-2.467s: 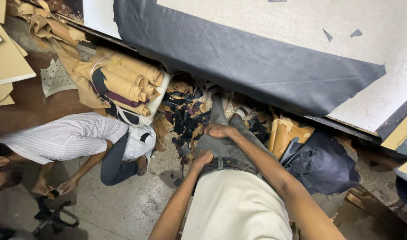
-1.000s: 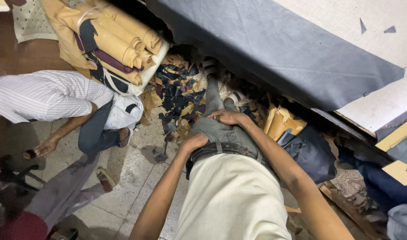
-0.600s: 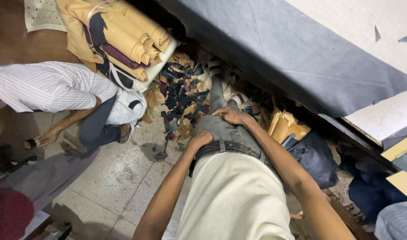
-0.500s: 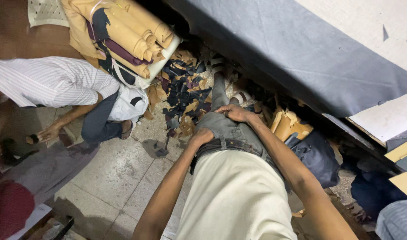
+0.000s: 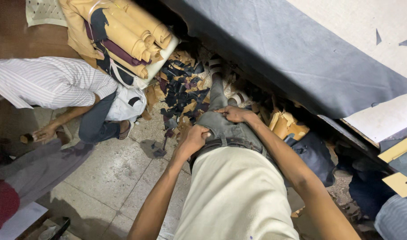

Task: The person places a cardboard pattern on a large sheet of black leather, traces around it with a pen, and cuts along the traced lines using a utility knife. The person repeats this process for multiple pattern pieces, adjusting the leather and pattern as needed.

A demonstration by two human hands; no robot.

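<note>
A pile of scraps [image 5: 183,91] lies on the floor [image 5: 119,173] under the tabletop [image 5: 301,58] edge; rolled sheets [image 5: 132,33] are stacked left of it, above a crouching person [image 5: 56,84].

Pale tiled floor [image 5: 114,173] carries dark and tan scraps [image 5: 183,91] and rolled tan sheets [image 5: 128,31].

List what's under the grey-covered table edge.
Under the grey-covered table: a pile of dark and tan scraps on the floor, a tan folded piece and a dark bag. Farther back is in shadow and hidden by the tabletop.
</note>
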